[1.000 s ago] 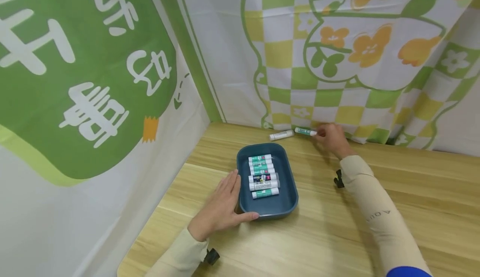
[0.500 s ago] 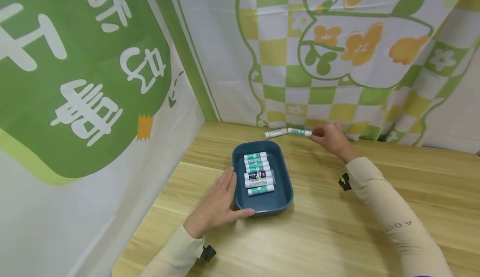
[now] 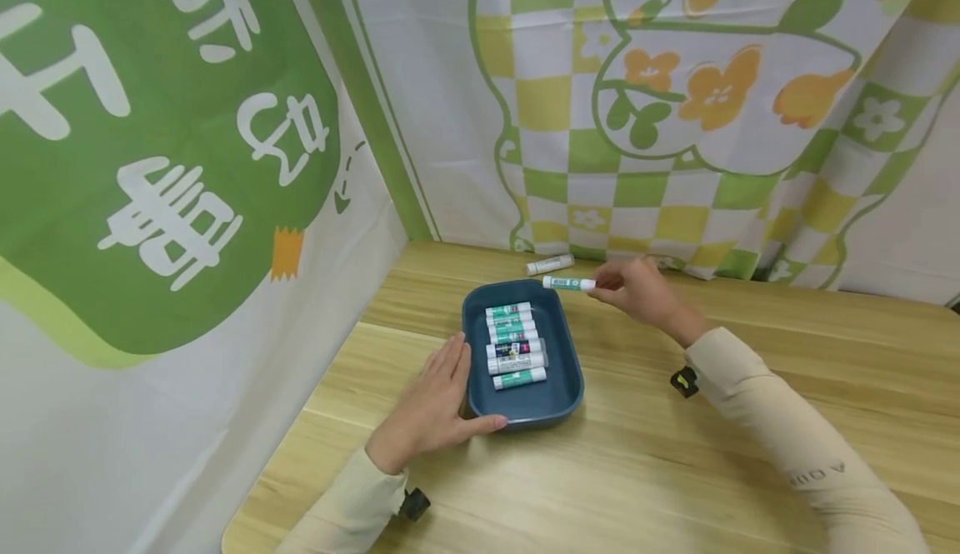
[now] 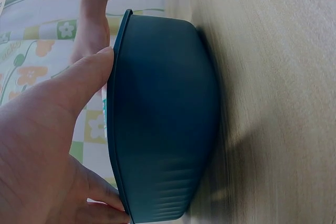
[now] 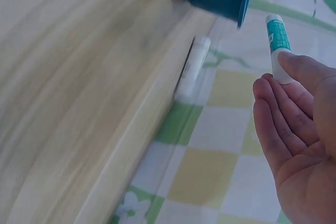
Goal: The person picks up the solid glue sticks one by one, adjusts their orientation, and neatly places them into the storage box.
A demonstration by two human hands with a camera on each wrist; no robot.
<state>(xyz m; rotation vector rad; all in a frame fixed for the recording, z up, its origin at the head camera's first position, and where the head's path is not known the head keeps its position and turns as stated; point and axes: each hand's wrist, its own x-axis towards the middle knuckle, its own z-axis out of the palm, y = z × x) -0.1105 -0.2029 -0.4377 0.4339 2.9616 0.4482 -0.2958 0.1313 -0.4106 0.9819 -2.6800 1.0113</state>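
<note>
My right hand (image 3: 637,291) pinches a green-and-white glue stick (image 3: 567,284) by its white end, thumb against fingers. The stick is raised at the far right corner of a dark blue tray (image 3: 564,371); in the right wrist view the glue stick (image 5: 278,40) points up from the fingertips. My left hand (image 3: 427,408) rests against the tray's near left corner, fingers straight along its left side and thumb on the front rim. In the left wrist view the thumb (image 4: 97,69) lies on the rim. Several glue sticks (image 3: 517,362) lie in a column inside the tray.
A white glue stick (image 3: 551,265) lies on the wooden table (image 3: 637,471) behind the tray, close to the checkered cloth (image 3: 645,196) along the back. A white-and-green cloth (image 3: 330,287) hangs at the left beside the table edge.
My right hand has lifted the green-and-white glue stick off the back of the table and brought it left, toward the tray. The left hand stays at the tray; the head view has shifted slightly.
</note>
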